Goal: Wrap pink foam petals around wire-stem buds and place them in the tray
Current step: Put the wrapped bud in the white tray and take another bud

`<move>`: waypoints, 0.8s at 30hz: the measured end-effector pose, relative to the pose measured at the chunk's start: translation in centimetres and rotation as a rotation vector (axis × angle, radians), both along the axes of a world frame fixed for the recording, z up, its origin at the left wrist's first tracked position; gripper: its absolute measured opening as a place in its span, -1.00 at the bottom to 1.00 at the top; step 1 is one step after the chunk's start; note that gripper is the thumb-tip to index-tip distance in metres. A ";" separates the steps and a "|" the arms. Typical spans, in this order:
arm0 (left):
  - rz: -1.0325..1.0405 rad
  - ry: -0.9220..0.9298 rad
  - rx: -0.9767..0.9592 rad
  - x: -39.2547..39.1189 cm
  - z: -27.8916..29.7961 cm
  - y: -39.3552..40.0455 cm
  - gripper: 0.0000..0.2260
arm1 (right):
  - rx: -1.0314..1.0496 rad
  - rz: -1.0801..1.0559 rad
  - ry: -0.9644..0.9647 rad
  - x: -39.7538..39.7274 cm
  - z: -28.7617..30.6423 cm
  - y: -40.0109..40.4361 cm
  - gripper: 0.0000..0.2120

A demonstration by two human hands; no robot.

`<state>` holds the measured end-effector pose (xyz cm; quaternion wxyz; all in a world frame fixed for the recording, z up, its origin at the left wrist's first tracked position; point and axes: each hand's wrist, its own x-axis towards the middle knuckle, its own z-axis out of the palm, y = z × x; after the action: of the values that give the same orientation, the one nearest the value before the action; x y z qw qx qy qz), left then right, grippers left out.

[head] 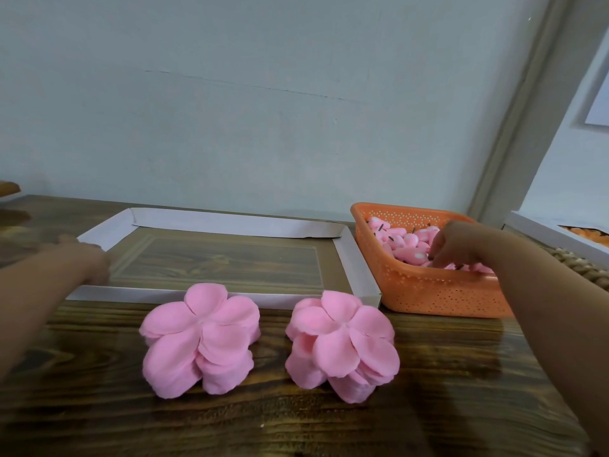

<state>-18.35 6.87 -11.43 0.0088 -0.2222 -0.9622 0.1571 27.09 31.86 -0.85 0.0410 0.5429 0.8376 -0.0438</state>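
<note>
Right hand (456, 242) reaching into orange basket (428, 291), fingers curling among buds (400, 240), grip unclear. Left hand (87, 258) blurred, touching tray (230, 222) edge, hold unclear. Buds light, squashy: am pinching by wire stem.

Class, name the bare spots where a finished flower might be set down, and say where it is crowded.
Free: the white tray, its floor bare; the table in front of the two petal stacks. Crowded: the orange basket, full of buds, right hand inside.
</note>
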 end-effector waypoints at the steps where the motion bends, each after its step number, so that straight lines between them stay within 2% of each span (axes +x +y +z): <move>1: -0.001 -0.010 -0.014 -0.1 0.1 0.0 -0.57 | 0.000 0.022 -0.013 0.0 0.0 0.2 -0.74; 6: 0.088 -0.086 0.148 -0.6 0.0 -0.3 -0.49 | 0.031 0.074 -0.081 -0.1 0.0 0.1 -0.76; 11: 0.126 -0.202 0.198 -1.3 -0.6 -0.7 -0.34 | 0.080 0.099 -0.141 -0.2 0.0 0.0 -0.73; 17: 0.109 -0.176 0.154 -2.6 -1.2 -0.5 -0.27 | 0.025 0.102 -0.128 0.2 -0.3 0.7 -0.79; 24: 0.123 -0.165 0.206 -0.4 -0.4 -0.2 -0.14 | 0.065 0.079 -0.092 0.2 0.6 0.7 -0.76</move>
<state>-18.79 6.62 -11.83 -0.0573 -0.1728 -0.9825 0.0390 27.33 32.58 -0.28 0.0634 0.5118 0.8567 0.0101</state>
